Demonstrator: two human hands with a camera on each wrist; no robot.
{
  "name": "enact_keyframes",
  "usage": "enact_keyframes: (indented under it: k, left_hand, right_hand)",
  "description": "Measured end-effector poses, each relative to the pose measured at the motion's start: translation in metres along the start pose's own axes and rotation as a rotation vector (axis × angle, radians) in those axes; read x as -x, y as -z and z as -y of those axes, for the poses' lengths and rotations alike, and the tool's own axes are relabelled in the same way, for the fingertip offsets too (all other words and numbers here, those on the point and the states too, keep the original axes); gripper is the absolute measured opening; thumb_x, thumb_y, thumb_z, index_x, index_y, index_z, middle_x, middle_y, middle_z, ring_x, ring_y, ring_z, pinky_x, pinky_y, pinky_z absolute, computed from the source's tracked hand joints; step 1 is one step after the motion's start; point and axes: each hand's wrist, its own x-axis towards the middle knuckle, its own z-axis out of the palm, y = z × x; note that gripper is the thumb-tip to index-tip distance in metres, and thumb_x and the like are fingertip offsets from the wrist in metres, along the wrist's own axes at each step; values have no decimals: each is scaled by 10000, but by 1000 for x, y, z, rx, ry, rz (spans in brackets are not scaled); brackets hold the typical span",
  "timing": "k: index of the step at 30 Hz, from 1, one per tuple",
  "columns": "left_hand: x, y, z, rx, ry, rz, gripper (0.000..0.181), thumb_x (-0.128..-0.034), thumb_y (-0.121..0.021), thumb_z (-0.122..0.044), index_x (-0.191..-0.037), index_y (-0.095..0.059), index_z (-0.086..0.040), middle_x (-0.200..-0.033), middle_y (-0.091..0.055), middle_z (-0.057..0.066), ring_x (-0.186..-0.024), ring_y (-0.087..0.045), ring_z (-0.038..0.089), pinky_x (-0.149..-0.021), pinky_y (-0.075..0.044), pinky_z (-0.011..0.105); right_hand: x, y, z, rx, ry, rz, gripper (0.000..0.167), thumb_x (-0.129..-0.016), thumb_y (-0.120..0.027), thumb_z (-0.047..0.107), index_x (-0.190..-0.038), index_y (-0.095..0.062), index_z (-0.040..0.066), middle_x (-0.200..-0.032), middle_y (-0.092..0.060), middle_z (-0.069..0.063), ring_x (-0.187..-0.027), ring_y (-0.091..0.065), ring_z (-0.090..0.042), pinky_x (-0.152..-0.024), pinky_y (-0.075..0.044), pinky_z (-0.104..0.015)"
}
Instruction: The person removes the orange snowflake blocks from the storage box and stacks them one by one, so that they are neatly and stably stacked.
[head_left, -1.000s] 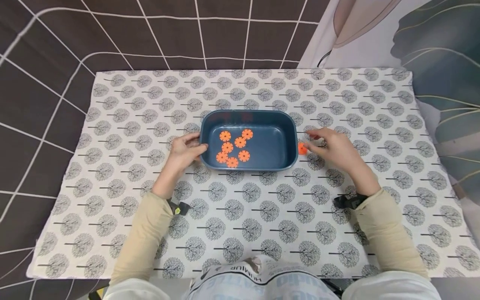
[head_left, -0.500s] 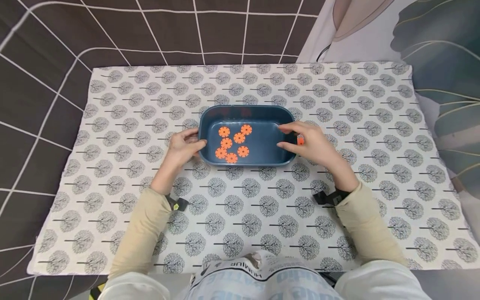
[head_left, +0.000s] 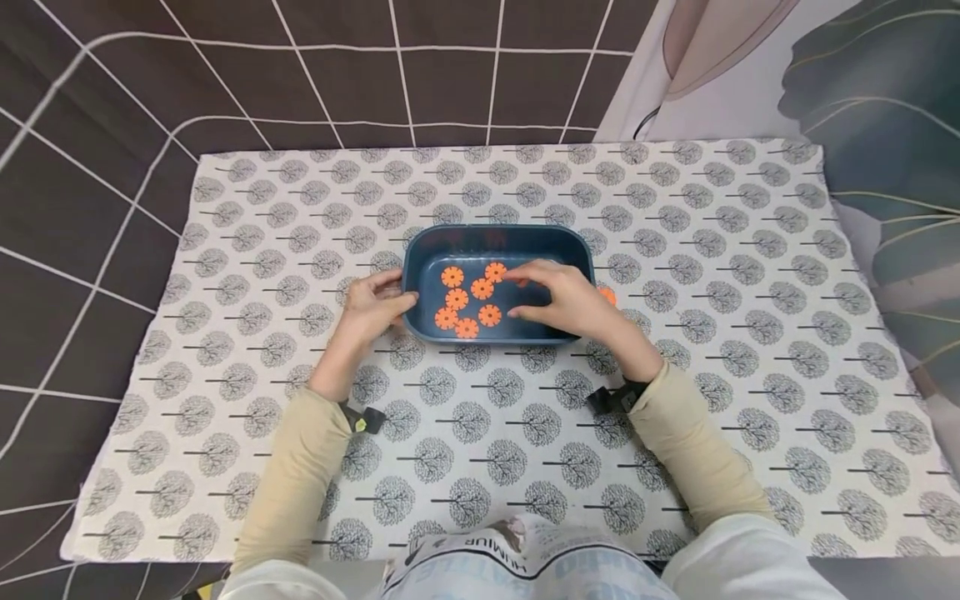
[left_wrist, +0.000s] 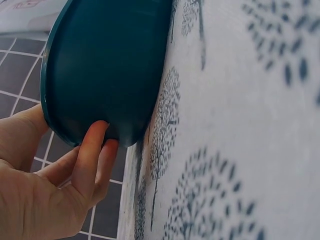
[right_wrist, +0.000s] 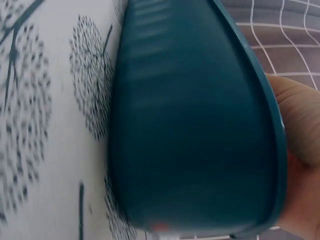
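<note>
Clock dial is centred on the blue bin (head_left: 498, 340), 12 pointing away from you: it sits mid-table on the tree-print cloth (head_left: 540, 425), long side running 9 to 3. Your left hand (head_left: 369, 305) is at 9, clamped on the bin's end wall: thumb over the rim, fingertips against the outer face, confirmed in the left wrist view. Your right hand (head_left: 558, 300) reaches in over the rim from 4, thumb and forefinger apart with nothing visible between them; forefinger tip is right by the 12-side disc, thumb tip near the one below it. Remaining right fingers partly hidden, can't tell how they lie. Seven orange notched discs (head_left: 456, 298) lie on the bin floor, clustered from centre toward 9, some touching. Another orange piece (head_left: 607, 295) is outside at 3, just beside the bin, partly covered by your hand. Writing: your shirt (head_left: 507, 552) at 6 has dark letters that look like HUMIUR; paler blue lettering below isn't reliably readable. Black straps (head_left: 366, 419) on both wrists; left one carries a small yellow-green mark, too small to read.
</note>
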Motion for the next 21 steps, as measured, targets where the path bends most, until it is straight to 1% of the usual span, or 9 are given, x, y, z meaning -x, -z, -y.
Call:
enact_keyframes:
  k: [3, 6, 10, 13, 18, 21]
  left_hand:
    - [-1, 0, -1, -15, -17, 2, 586, -830, -664, -63, -1370, -437, -49, -1232, -582, 171, -822, -631, 124, -634, -585, 220]
    - [0, 0, 1, -19, -19, 7, 587, -831, -663, -65, -1371, -433, -45, -1227, -581, 175, -821, -631, 122, -636, -585, 220]
    - [6, 0, 9, -10, -9, 9, 586, -833, -658, -61, -1371, -429, -35, -1227, -575, 190, -836, -638, 139, -642, -587, 224]
    - [8, -1, 11, -14, -9, 4, 582, -832, -658, -60, -1368, -432, -32, -1223, -576, 198, -831, -637, 126, -637, -586, 225]
    - [4, -2, 7, -3, -15, 8, 584, -831, -660, -54, -1368, -431, -33, -1221, -580, 207, -813, -643, 119, -660, -591, 238]
    - [0, 0, 3, 5, -27, 6, 588, -827, -661, -45, -1368, -431, -33, -1218, -580, 208, -793, -642, 114, -660, -592, 238]
  right_hand:
    - [-5, -5, 4, 42, -8, 38, 523, -770, -768, 217, -1228, -583, 46, -1148, -623, -113, -1001, -587, -229, -859, -519, -382]
    - [-8, -13, 7, 101, -21, 78, 510, -764, -769, 220, -1216, -596, 63, -1164, -624, -90, -1021, -597, -218, -913, -518, -361]
    - [-10, -30, 13, 152, -53, 150, 465, -761, -774, 234, -1182, -628, 103, -1175, -629, -56, -1057, -597, -206, -915, -523, -363]
    - [-13, -37, 16, 156, -77, 194, 442, -766, -773, 243, -1167, -638, 118, -1177, -629, -51, -1065, -593, -206, -904, -525, -373]
    - [-19, -37, 14, 170, -96, 213, 421, -771, -770, 227, -1159, -645, 122, -1159, -627, -45, -1048, -591, -203, -877, -529, -371]
    - [-24, -35, 12, 172, -96, 214, 409, -770, -769, 220, -1151, -650, 127, -1159, -621, -35, -1068, -581, -209, -897, -522, -376]
